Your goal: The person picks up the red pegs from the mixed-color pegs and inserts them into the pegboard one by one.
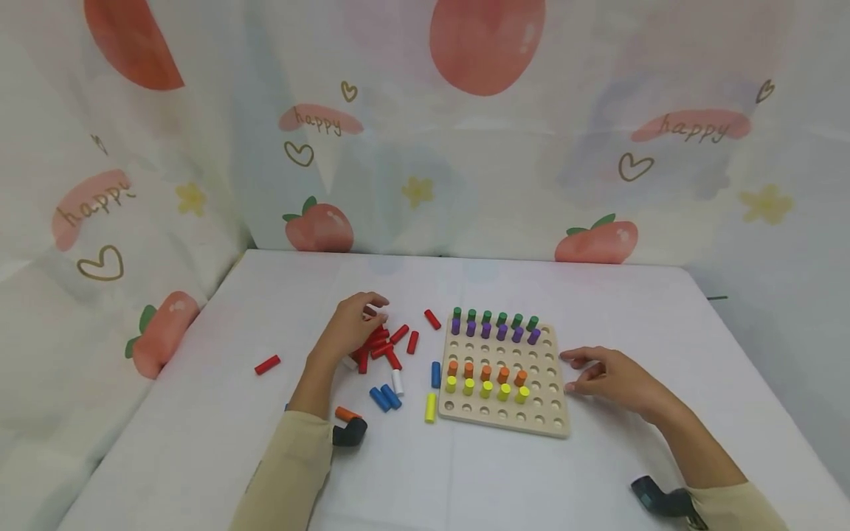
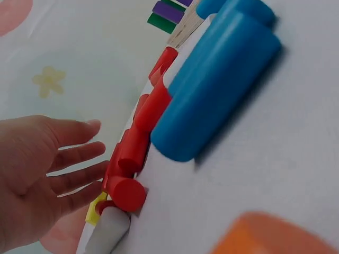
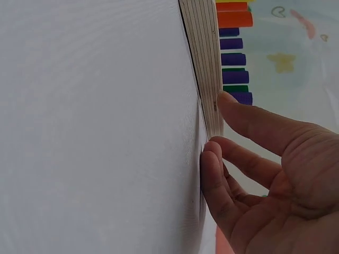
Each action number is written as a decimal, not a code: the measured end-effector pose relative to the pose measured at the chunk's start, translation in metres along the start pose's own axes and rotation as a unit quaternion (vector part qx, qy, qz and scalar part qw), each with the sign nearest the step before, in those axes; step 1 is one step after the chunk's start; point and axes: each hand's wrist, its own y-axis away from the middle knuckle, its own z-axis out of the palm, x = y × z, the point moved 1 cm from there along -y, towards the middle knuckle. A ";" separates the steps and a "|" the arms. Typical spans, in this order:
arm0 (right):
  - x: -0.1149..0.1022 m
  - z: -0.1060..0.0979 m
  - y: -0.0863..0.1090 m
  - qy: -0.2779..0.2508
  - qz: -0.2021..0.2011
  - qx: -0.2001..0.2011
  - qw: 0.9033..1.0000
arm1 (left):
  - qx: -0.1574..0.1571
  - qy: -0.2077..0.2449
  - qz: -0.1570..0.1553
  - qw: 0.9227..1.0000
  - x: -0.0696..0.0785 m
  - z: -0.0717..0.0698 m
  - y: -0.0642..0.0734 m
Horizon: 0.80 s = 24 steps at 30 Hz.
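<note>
My left hand (image 1: 352, 324) hovers at a pile of red pegs (image 1: 383, 350), its fingers loosely bent and nothing between them. In the left wrist view, those fingertips come close beside the red pegs (image 2: 135, 151). A wooden pegboard (image 1: 465, 416) lies right of the pile, with green pegs (image 1: 502, 318) and purple pegs (image 1: 501, 332) standing in its back rows. Nearer the front stand orange pegs (image 1: 486, 373) and yellow pegs (image 1: 487, 389). At the board's right edge is my right hand (image 1: 607, 376), relaxed; the right wrist view shows its fingertips right at the board's side (image 3: 204, 58).
Loose blue pegs (image 1: 385, 398), a white peg (image 1: 397, 382), an orange peg (image 1: 347, 414) and a yellow peg (image 1: 431, 408) lie left of the board. One red peg (image 1: 268, 365) lies apart at far left. A printed curtain (image 1: 465, 162) hangs behind the table.
</note>
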 end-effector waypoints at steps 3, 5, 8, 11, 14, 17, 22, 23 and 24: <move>0.000 0.001 0.000 -0.001 -0.008 -0.002 1.000 | -0.012 -0.001 0.000 1.000 -0.007 -0.003 0.000; 0.000 0.002 -0.001 -0.002 -0.014 -0.005 1.000 | -0.018 -0.003 0.000 1.000 -0.011 -0.005 0.000; -0.001 0.005 -0.002 -0.009 -0.026 -0.012 1.000 | -0.021 -0.004 -0.004 1.000 -0.018 -0.009 0.002; -0.002 0.007 -0.004 -0.021 -0.039 -0.014 0.999 | -0.017 -0.004 -0.009 1.000 -0.022 -0.012 0.004; -0.003 0.008 -0.005 -0.037 -0.049 -0.018 0.998 | -0.015 -0.006 -0.009 1.000 -0.024 -0.013 0.003; -0.004 0.009 -0.005 -0.042 -0.054 -0.022 0.997 | -0.016 -0.006 -0.006 1.000 -0.025 -0.012 0.002; -0.005 0.007 -0.004 -0.037 -0.057 -0.025 0.997 | -0.016 -0.007 -0.012 1.000 -0.024 -0.013 0.002; -0.005 0.007 -0.004 -0.037 -0.057 -0.025 0.997 | -0.015 -0.007 -0.013 1.000 -0.024 -0.013 0.001; -0.005 0.007 -0.004 -0.036 -0.057 -0.026 0.997 | -0.014 -0.008 -0.013 1.000 -0.024 -0.013 0.001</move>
